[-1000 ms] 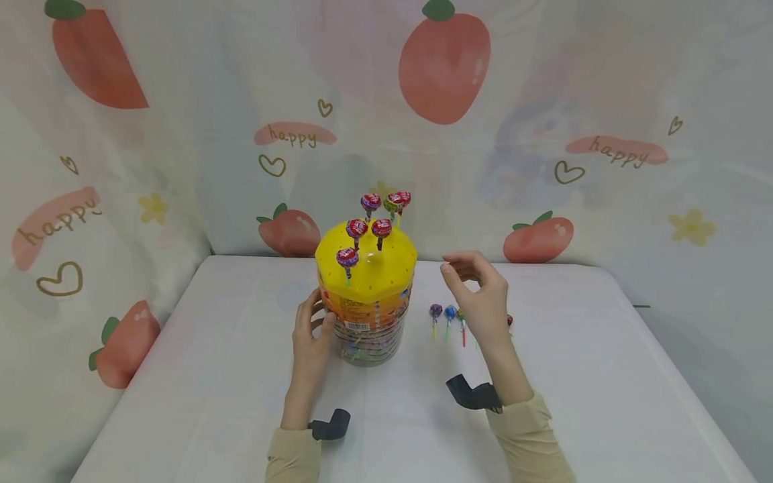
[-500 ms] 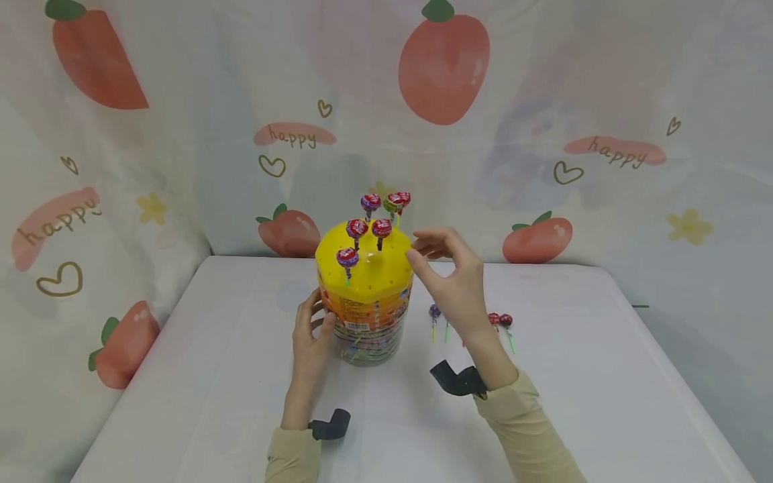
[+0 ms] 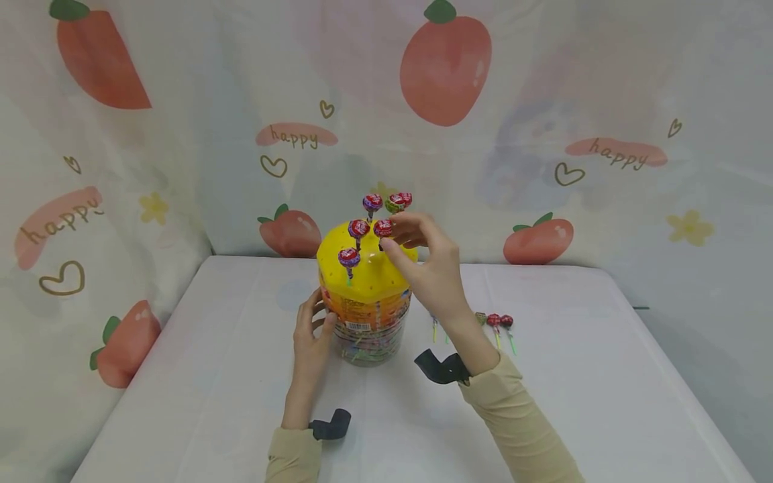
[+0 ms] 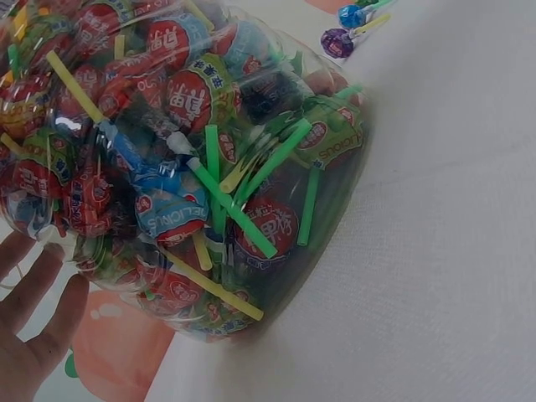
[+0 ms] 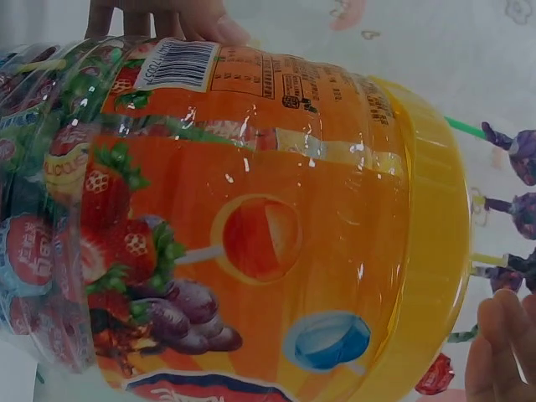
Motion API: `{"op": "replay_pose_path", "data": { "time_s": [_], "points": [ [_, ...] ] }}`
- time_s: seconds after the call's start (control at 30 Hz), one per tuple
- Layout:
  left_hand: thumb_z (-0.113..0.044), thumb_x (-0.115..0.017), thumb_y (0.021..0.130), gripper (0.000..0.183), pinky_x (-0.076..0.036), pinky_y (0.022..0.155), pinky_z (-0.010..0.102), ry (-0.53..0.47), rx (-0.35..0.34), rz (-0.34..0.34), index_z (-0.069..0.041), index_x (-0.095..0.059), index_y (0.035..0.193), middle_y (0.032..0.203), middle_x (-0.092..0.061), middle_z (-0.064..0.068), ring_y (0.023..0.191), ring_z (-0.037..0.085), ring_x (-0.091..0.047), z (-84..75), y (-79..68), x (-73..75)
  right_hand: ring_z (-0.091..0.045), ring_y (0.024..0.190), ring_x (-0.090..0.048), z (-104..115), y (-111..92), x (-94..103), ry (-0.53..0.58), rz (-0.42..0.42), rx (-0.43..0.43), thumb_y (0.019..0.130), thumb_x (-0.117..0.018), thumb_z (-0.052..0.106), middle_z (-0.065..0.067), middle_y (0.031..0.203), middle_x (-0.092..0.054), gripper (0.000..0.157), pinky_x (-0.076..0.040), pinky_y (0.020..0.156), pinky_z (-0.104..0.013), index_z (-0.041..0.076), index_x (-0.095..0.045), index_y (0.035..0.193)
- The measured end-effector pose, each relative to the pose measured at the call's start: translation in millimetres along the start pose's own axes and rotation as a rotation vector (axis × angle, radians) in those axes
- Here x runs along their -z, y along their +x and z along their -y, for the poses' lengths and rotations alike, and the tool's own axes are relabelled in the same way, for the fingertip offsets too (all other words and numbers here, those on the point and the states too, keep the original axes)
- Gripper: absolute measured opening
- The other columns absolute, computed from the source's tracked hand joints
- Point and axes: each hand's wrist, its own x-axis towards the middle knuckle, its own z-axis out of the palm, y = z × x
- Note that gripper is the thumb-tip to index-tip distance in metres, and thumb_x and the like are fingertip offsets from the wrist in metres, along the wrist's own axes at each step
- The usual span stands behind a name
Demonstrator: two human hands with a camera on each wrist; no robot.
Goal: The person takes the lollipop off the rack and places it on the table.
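A clear plastic jar (image 3: 362, 314) with an orange label and yellow lid (image 3: 386, 280) stands on the table. Several wrapped lollipops stand upright in the lid's holes. My left hand (image 3: 311, 340) holds the jar's left side, thumb toward me and fingers curved around it. My right hand (image 3: 436, 274) is over the lid's right side, thumb and bent fingers spread right at a red-wrapped lollipop (image 3: 383, 228) standing there. In the right wrist view the right fingertips (image 5: 506, 303) overlap the lollipop heads. More lollipops (image 4: 176, 209) fill the jar's lower part.
On the table right of the jar lies a row of loose lollipops (image 3: 494, 320), partly hidden behind my right forearm. A strawberry-patterned cloth (image 3: 386, 147) hangs behind the white table (image 3: 217, 376).
My right hand has moved left from beside the jar to over the lid, its thumb and fingers spreading wider near a lollipop. The left hand and jar have stayed put.
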Motion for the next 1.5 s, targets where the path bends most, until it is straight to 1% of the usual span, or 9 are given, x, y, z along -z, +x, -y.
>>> {"op": "replay_pose_path", "data": {
  "time_s": [0.13,0.37,0.57,0.67,0.9,1.1,1.23,1.4,1.5],
  "points": [
    [-0.019,-0.058,0.096,0.054,-0.045,0.102,0.05,-0.002,0.017,0.009,-0.021,-0.039,0.145,0.141,-0.047,0.004,0.126,0.018,-0.047,0.4,0.0,0.3,-0.017,0.092,-0.061,-0.2,1.4,-2.7,0.002,0.007,-0.01,0.087,-0.069,0.01,-0.009,0.101,-0.067,0.032,-0.049,0.083,-0.026,0.004,-0.06,0.117],
    [-0.012,-0.059,0.094,0.056,-0.044,0.103,0.054,-0.019,0.016,0.012,-0.016,-0.038,0.146,0.141,-0.047,0.01,0.128,0.025,-0.047,0.4,0.4,0.8,-0.017,0.09,-0.061,1.3,1.7,-4.6,0.008,0.002,-0.02,0.087,-0.07,0.012,-0.01,0.099,-0.068,0.032,-0.051,0.084,-0.029,0.004,-0.061,0.116],
    [-0.021,-0.059,0.095,0.054,-0.046,0.101,0.05,0.015,0.017,0.004,-0.021,-0.039,0.145,0.139,-0.048,0.005,0.126,0.02,-0.048,-0.1,0.6,0.7,-0.017,0.088,-0.061,2.6,2.2,-6.1,0.025,-0.005,-0.022,0.087,-0.07,0.011,-0.011,0.098,-0.068,0.031,-0.051,0.085,-0.029,0.003,-0.061,0.115],
    [-0.025,-0.058,0.096,0.053,-0.046,0.101,0.051,0.018,0.014,0.002,-0.022,-0.039,0.145,0.137,-0.049,0.005,0.125,0.021,-0.049,-0.3,0.1,0.1,-0.017,0.088,-0.061,3.4,2.5,-6.7,0.026,-0.009,-0.02,0.087,-0.07,0.011,-0.011,0.097,-0.067,0.03,-0.05,0.085,-0.029,0.002,-0.061,0.114],
    [-0.026,-0.057,0.096,0.052,-0.046,0.101,0.051,0.014,0.005,-0.002,-0.021,-0.04,0.145,0.136,-0.049,0.007,0.124,0.023,-0.049,0.0,-0.1,0.0,-0.017,0.087,-0.06,5.7,4.6,-6.2,0.033,-0.029,-0.005,0.088,-0.068,0.011,-0.011,0.095,-0.068,0.028,-0.049,0.086,-0.028,0.002,-0.061,0.114],
    [-0.026,-0.057,0.096,0.052,-0.046,0.101,0.051,0.014,0.002,-0.003,-0.022,-0.04,0.145,0.137,-0.049,0.006,0.125,0.021,-0.049,0.2,0.8,-0.5,-0.016,0.087,-0.06,9.1,6.4,-1.5,0.044,-0.056,-0.016,0.089,-0.068,0.011,-0.012,0.096,-0.067,0.028,-0.049,0.086,-0.027,0.002,-0.061,0.114],
    [-0.028,-0.057,0.096,0.052,-0.045,0.101,0.052,0.018,0.006,-0.001,-0.022,-0.039,0.145,0.137,-0.049,0.006,0.125,0.021,-0.049,1.2,0.8,-0.3,-0.012,0.086,-0.06,9.5,5.1,4.6,0.053,-0.074,-0.032,0.088,-0.069,0.011,-0.011,0.096,-0.067,0.028,-0.049,0.087,-0.027,0.002,-0.061,0.114],
    [-0.03,-0.057,0.096,0.053,-0.045,0.101,0.055,0.02,0.007,-0.002,-0.021,-0.039,0.145,0.138,-0.049,0.006,0.126,0.022,-0.049,1.6,0.6,0.0,-0.009,0.085,-0.059,5.9,-2.5,12.6,0.044,-0.088,-0.061,0.087,-0.07,0.011,-0.01,0.095,-0.067,0.028,-0.049,0.085,-0.024,0.003,-0.062,0.113],
    [-0.03,-0.057,0.096,0.053,-0.045,0.101,0.054,0.022,0.006,-0.002,-0.021,-0.039,0.145,0.138,-0.049,0.006,0.125,0.022,-0.049,0.9,0.8,0.1,-0.008,0.084,-0.059,2.7,-9.3,17.0,0.03,-0.094,-0.088,0.087,-0.07,0.01,-0.01,0.095,-0.067,0.027,-0.049,0.085,-0.021,0.003,-0.063,0.111]
  ]
}}
